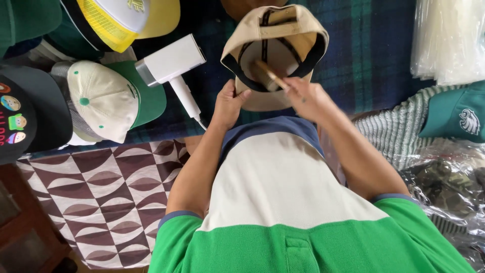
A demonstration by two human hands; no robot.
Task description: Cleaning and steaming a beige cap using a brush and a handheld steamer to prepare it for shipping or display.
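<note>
- Closest to the camera is the person's soft polo shirt [283, 202], green at the bottom, cream in the middle, with a blue collar.
- Fingers of the left hand [228, 103] are shut on the edge of a tan cloth cap with a black band inside [275, 55]. The thumb sits on top of the brim, and the other fingers go under it, so I cannot see them.
- Fingers of the right hand [305, 96] are pinched together around a thin wooden stick-like tool [270, 76]. Its far end pokes into the cap's hollow inside.
- That tan cap is upside down, held up in the air in front of the chest, so its inside faces the camera. Its back strap is at the top.
- Under the cap lies a dark blue and green checked cloth [364, 45].
- Just to the left of the left hand lies a white handheld machine with a thin white handle and a grey end [172, 65], resting on the checked cloth.
- Further left is a cream cap with a green brim and little green dots [108, 98].
- Above that sits a yellow mesh cap with a white front [121, 17].
- At the far left edge is a black cap with small cartoon patches [17, 116].
- Below those caps is a brown and cream patterned mat [106, 192].
- Far off to the right is a teal cap with a white bird badge [454, 114], lying on a striped cloth.
- In the top right corner is a stack of clear plastic bags [447, 38].
</note>
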